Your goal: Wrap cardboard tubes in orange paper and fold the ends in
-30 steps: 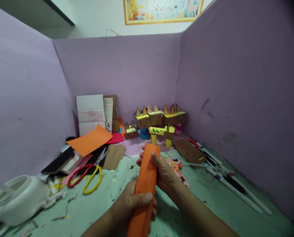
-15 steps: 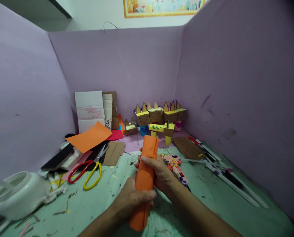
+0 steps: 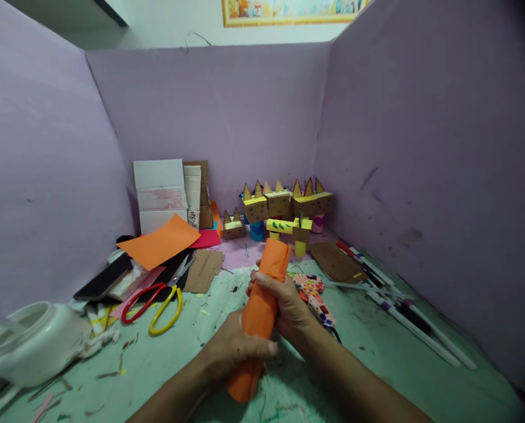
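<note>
White pot (image 3: 53, 341): standing far left of the grip. Black slab (image 3: 106, 277): lying left of the grip and beyond it. Orange sheet (image 3: 161, 241): resting on a pile, left of and beyond the grip. White board (image 3: 160, 197): standing upright farther back, left of the grip. Scissors (image 3: 172, 285), one handle red, one yellow: lying left of the grip, blades pointing away from it. Cardboard scrap (image 3: 204, 271): lying beyond the grip, slightly left. Left hand (image 3: 228, 348): clasping the lower part of the roll, thumb lying across it. Orange roll (image 3: 259, 314): slanting through both hands, far end leaning right. Right hand (image 3: 289, 302): gripping the upper part, thumb crossing the top, fingertips showing at the far side. Horned heads (image 3: 278, 204): standing well beyond the grip. Yellow figure (image 3: 282, 227): standing in front of them, beyond the roll. Patterned piece (image 3: 314, 289): lying just right of the right hand. Brown card (image 3: 336, 262): lying right of and beyond the grip. Pens (image 3: 414, 330): lying in a loose cluster, far right of the grip.
</note>
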Tool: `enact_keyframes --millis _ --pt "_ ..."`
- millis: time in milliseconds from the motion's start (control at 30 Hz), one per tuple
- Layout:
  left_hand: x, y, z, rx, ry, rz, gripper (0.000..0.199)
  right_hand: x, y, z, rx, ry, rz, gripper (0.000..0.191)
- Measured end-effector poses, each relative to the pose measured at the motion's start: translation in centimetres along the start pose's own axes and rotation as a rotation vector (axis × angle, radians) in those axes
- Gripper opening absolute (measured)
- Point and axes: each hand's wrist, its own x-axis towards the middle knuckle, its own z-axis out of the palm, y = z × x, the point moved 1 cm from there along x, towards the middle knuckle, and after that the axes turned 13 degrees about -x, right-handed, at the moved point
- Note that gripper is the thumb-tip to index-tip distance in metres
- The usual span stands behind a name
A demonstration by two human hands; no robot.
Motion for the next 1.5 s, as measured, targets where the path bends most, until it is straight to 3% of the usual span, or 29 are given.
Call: enact_keyframes --millis 400,700,900,1167,1333,1500 --pt "0.4 0.1 -0.6 0.097 -0.010 0.122 0.031 0.6 -1.0 -0.6 0.082 -0.034 -0.034 0.057" --pt "0.6 -0.6 -0.6 0.041 0.003 0.077 0.029 1.4 -2.0 -1.2 0.086 -0.053 -0.030 0.064" --pt "0.6 -0.2 -1.5 -0.083 0.016 0.023 0.021 0.6 -1.2 -0.7 -0.029 -0.286 0.041 0.068" --pt "0.1 -0.1 -1.2 -0.188 -0.061 -0.029 0.026 0.5 -0.9 -0.8 0.027 -0.190 0.119 0.062" --pt "0.3 0.3 -1.9 -0.234 -0.032 -0.058 0.032 -0.3 -0.2 -0.5 -0.077 -0.336 0.127 0.046" --pt "0.7 0.0 -2.0 -0.107 -0.045 -0.109 0.042 0.4 0.4 -0.8 -0.013 -0.201 0.080 0.042"
